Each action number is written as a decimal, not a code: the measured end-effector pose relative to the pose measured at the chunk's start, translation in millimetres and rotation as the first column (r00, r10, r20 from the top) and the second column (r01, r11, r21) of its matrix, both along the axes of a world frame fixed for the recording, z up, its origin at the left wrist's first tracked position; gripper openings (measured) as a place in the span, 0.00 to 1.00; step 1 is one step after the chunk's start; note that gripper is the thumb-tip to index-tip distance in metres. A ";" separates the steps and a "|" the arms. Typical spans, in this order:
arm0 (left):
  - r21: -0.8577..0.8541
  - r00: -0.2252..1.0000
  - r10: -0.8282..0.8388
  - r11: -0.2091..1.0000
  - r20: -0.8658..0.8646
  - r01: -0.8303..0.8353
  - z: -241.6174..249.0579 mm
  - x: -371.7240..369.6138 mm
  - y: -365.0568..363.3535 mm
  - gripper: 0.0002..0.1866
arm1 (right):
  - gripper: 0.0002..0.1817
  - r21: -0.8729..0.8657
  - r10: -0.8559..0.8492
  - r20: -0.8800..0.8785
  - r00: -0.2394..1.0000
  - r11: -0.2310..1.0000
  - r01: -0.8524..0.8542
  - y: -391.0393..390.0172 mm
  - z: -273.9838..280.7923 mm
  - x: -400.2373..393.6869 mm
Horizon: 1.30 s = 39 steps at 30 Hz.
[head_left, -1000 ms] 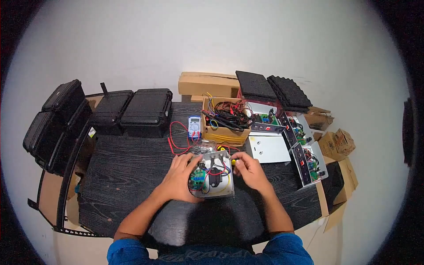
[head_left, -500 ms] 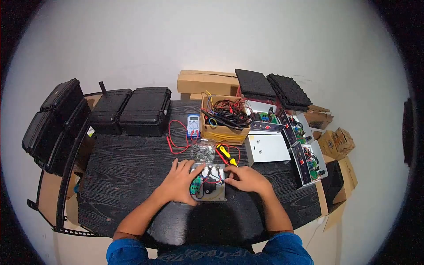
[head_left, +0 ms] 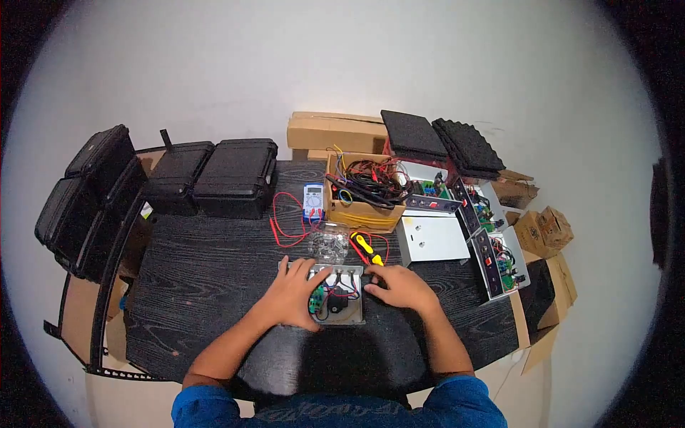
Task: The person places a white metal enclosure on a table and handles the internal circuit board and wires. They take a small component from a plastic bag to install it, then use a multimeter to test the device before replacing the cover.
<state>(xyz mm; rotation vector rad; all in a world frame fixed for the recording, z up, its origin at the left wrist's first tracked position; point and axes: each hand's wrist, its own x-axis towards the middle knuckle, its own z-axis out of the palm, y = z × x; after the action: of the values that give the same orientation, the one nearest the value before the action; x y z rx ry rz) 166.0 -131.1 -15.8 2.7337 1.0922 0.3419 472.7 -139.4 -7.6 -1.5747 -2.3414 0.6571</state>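
An open metal case (head_left: 349, 319) lies on the dark table, with a green circuit board (head_left: 315, 299), a black component (head_left: 337, 301) and red and black wires inside. My left hand (head_left: 289, 294) grips its left side, fingertips over the far edge and thumb towards the near edge. At the far right corner, my right hand (head_left: 401, 287) is curled with index finger and thumb towards the panel. Anything small between those fingertips is too hidden to name. Just beyond the case sit a clear plastic bag of small parts (head_left: 330, 244) and a yellow-and-black screwdriver (head_left: 365, 248).
A multimeter (head_left: 313, 202) with red leads lies near a cardboard box (head_left: 364, 217) full of cables. To the right are a closed white case (head_left: 434, 239) and several open units with circuit boards (head_left: 506, 264). Black hard cases (head_left: 235, 178) line the back left.
My right index finger has shifted slightly at the case's far right corner. The left hand and the case stay nearly in place; the camera view shifts a little.
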 end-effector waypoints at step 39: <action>-0.018 0.999 0.018 1.000 -0.039 -0.019 -14.4 0.6 -2.0 0.67 | 0.17 0.291 -0.353 0.211 0.912 0.913 0.286 132.3 -71.1 -88.1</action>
<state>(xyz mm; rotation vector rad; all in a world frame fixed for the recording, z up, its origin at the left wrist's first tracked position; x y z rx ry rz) 166.5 -133.1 -30.2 2.7273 1.1250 0.2808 384.6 -7.1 -78.7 -1.9552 -2.1431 0.0736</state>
